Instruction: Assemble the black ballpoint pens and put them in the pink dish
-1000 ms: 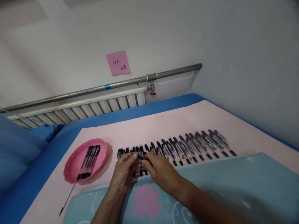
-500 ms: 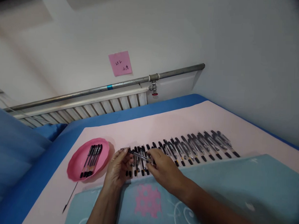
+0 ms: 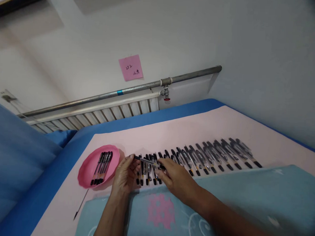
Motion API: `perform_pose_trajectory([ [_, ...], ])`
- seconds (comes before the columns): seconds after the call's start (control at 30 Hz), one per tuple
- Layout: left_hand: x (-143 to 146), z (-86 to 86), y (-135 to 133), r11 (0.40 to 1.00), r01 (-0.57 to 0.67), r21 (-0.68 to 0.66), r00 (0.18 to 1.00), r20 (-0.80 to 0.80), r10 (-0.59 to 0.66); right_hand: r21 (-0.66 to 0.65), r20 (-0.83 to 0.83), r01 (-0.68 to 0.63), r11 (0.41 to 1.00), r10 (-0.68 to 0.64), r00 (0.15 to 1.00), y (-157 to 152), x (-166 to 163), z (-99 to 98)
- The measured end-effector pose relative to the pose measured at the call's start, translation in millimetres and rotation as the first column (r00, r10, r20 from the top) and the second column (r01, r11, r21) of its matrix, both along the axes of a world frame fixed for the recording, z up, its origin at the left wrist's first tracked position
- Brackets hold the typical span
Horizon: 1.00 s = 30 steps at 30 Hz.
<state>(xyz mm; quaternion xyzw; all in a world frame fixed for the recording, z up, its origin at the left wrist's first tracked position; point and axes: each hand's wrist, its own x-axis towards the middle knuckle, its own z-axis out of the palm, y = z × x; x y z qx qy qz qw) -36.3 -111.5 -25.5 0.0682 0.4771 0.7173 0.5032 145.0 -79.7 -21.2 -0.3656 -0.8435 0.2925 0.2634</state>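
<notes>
A slender pen (image 3: pixel 148 161), its shaft see-through and its visible ends black, is held between both hands, just above the near end of a row of pens and pen parts (image 3: pixel 218 153). In that row, clear, glossy tubes and dark caps are laid side by side on a smooth, matte, pale pink sheet (image 3: pixel 157 133), and the line is run out toward three o'clock from the hands. At nine o'clock, several black-capped pens (image 3: pixel 102 167) are gathered in a shallow pink bowl (image 3: pixel 83 172) with a wavy rim. At eight o'clock, a thin, dark-tipped rod (image 3: pixel 80 205) is laid near the bowl. At six o'clock, the sheet is overlapped by a soft-looking pale blue cloth (image 3: pixel 222 196), patterned with white swirls and a pink patch.

The left hand (image 3: pixel 124 173) is raised from seven o'clock, the pen's black end pinched in its fingertips. The right hand (image 3: pixel 174 175) is brought in from four o'clock, palm down, its fingers curled and closed around the pen's other end.
</notes>
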Motion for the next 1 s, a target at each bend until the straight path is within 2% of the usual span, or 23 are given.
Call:
perform_pose_trajectory([
  [0.1,-0.9,1.7,0.0,1.0,-0.023,-0.007,1.0,0.007,0.023,0.061,-0.014,0.015,0.998,-0.014,1.0,0.0,-0.2,0.3],
  [0.27,-3.1,0.7,0.3,0.999,-0.032,0.0,0.999,0.004,0.032,0.045,-0.005,-0.008,0.999,0.009,1.0,0.4,-0.5,0.6],
  [0.4,-4.8,-1.0,0.8,0.999,-0.049,-0.003,0.999,-0.002,0.049,0.114,-0.02,-0.005,0.993,0.007,1.0,1.0,-0.5,-1.4],
  [0.57,-2.4,2.0,0.6,0.999,-0.051,-0.005,0.999,0.003,0.051,0.067,0.002,-0.009,0.998,0.009,1.0,1.8,-0.6,-2.2],
  [0.73,1.6,5.9,-0.1,0.999,-0.044,-0.005,0.999,-0.01,0.044,0.126,0.017,-0.03,0.992,0.028,0.999,1.3,-1.4,-3.4],
  [0.93,0.4,4.6,-1.2,1.0,-0.005,0.015,0.999,-0.049,0.005,-0.006,0.006,-0.023,1.0,0.023,1.0,2.2,-2.0,-3.2],
  [1.0,0.2,3.4,-1.4,1.0,-0.001,0.011,0.998,-0.061,0.001,-0.005,-0.016,-0.011,1.0,0.011,1.0,1.7,-2.2,-2.3],
])
